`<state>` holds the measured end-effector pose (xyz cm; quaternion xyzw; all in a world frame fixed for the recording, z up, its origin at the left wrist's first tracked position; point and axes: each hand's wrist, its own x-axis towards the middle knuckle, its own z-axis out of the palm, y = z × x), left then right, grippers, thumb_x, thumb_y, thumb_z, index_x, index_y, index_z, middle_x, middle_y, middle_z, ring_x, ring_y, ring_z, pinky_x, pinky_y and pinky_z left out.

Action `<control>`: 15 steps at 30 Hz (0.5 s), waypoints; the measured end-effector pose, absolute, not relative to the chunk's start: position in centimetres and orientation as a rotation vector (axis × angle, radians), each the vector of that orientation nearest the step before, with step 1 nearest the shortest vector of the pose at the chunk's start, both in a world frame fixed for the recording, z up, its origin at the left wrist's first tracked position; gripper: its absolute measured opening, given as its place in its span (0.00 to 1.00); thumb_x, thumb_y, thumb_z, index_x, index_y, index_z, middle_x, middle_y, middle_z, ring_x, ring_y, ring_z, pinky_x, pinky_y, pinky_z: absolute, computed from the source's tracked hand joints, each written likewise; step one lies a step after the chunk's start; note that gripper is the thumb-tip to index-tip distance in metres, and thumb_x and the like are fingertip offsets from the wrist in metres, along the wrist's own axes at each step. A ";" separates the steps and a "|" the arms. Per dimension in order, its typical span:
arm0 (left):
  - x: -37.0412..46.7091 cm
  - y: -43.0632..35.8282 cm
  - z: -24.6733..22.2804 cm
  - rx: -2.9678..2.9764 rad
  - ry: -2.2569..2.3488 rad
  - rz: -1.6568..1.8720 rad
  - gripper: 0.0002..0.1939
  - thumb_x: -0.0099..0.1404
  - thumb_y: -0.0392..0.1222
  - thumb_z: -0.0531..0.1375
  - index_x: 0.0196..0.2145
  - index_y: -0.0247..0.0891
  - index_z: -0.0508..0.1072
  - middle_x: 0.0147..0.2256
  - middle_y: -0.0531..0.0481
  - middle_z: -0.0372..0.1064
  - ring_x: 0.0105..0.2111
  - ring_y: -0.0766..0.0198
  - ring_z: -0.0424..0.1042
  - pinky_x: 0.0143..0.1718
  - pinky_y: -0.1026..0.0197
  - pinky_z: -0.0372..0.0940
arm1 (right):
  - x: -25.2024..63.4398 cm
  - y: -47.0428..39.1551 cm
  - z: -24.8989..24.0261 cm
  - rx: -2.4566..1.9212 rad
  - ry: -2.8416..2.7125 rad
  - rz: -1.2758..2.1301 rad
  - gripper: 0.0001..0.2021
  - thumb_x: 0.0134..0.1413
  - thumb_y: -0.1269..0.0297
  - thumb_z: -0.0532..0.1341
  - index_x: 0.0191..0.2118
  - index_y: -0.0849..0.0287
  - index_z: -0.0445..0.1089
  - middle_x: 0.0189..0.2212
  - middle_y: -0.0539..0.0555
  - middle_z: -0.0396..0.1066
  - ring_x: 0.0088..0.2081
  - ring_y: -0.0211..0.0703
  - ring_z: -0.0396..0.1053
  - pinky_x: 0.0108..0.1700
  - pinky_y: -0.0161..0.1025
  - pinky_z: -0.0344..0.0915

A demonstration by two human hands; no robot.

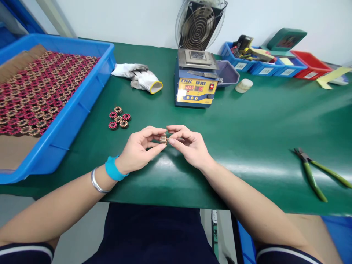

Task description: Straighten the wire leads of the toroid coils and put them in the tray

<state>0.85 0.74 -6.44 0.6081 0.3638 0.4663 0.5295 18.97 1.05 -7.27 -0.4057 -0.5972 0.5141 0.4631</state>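
Between both hands, above the green table, is a small copper-wound coil point(163, 139). My left hand point(143, 146), with a teal band and a silver bangle at the wrist, pinches the coil from the left between thumb and fingers. My right hand point(189, 144) touches the coil's right side with thumb and fingertips closed on it. Several wound coils point(118, 119), some pink and some copper, lie in a cluster on the table beyond my left hand.
A large blue tray point(82, 104) of coils stands left. White gloves point(140, 77) lie behind the cluster. A CM 558 heating unit point(195, 90) with a fan point(198, 27) stands ahead, a white round container point(244, 85) and small bins point(266, 69) beyond. Green-handled cutters point(310, 172) lie right.
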 end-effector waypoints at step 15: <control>0.7 0.7 -6.7 1.601 0.885 1.174 0.11 0.57 0.32 0.65 0.39 0.35 0.72 0.39 0.49 0.66 0.39 0.66 0.72 0.45 0.62 0.75 | 18.3 0.3 -7.2 -1.074 -1.462 1.023 0.13 0.46 0.60 0.68 0.39 0.55 0.70 0.53 0.60 0.66 0.55 0.51 0.67 0.52 0.51 0.67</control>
